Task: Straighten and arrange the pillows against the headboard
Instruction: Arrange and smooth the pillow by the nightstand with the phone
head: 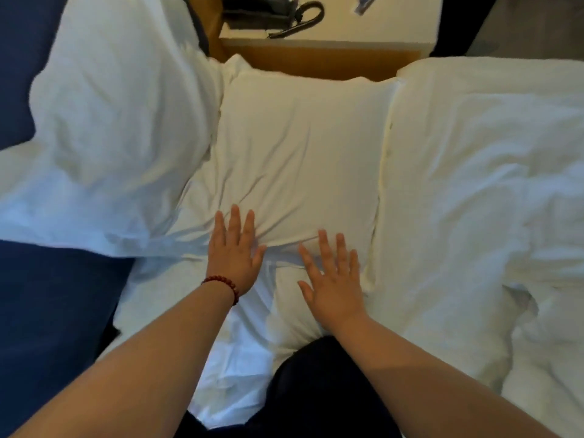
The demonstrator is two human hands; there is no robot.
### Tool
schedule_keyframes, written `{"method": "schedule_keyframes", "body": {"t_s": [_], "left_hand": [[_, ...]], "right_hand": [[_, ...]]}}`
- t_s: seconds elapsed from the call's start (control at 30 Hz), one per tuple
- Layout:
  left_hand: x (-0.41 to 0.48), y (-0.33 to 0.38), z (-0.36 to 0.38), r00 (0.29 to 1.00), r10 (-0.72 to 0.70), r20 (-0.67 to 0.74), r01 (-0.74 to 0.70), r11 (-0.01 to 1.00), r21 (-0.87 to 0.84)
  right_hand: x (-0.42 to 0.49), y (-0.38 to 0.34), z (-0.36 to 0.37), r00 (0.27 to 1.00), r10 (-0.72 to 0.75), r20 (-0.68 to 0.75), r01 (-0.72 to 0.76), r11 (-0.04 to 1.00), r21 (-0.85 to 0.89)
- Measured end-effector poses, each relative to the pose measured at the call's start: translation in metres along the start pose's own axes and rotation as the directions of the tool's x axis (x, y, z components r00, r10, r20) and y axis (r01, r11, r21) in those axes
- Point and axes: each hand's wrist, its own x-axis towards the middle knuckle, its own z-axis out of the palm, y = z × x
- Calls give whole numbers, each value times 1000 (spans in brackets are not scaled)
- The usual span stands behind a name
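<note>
On the bed, both flat hands press the middle pillow [300,153].

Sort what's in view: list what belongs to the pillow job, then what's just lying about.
Job: centre pillow; left pillow; left hand and right hand, both flat at the centre pillow's near edge.
Lying about: rumpled duvet on the right; nightstand; telephone on it.

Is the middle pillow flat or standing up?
Flat: the middle pillow lies face up, left hand and right hand pressing its near edge.
</note>
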Motion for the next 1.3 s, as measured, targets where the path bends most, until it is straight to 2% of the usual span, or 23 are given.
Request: {"method": "schedule_keyframes", "body": {"t_s": [0.17, 0.33, 0.57, 0.73, 0.8, 0.93, 1.03, 1.1, 1.17, 1.23, 1.3], "left_hand": [[-39, -8, 17, 1000, -16, 10, 17, 991, -132], [-85, -34, 34, 982, -139, 131, 154, 981, -117], [-115, -68, 50, 935, -279, 219, 297, 953, -54], [-138, -95, 57, 929, -271, 251, 293, 955, -54], [-154, -111, 56, 942, -245, 228, 267, 961, -69], [-189, -150, 55, 965, -207, 161, 227, 967, -117], [-209, -184, 65, 973, -167, 160, 189, 972, -137], [-219, -204, 80, 969, -120, 218, 154, 977, -145], [-224, -220, 98, 946, -80, 313, 134, 979, -154], [-225, -234, 114, 919, -45, 391, 122, 977, -175], [-219, -243, 124, 917, -22, 399, 110, 974, -198]], "right_hand": [[-7, 11, 16, 994, -109, -3, 109, 994, -32], [-11, -7, 27, 969, -232, 84, 234, 972, -21], [9, -56, 38, 925, -233, 299, 242, 970, 7], [12, -105, 49, 885, -234, 402, 263, 965, -19], [4, -128, 46, 883, -188, 431, 215, 977, -13], [-21, -182, 45, 916, -154, 371, 169, 986, -7], [-36, -220, 55, 883, -137, 449, 123, 991, 61], [-46, -247, 74, 879, -68, 473, 61, 998, 32], [-51, -265, 94, 838, 40, 544, -61, 998, 21], [-48, -281, 105, 825, 103, 555, -126, 992, 3], [-39, -290, 112, 810, 146, 568, -159, 987, -27]]}}
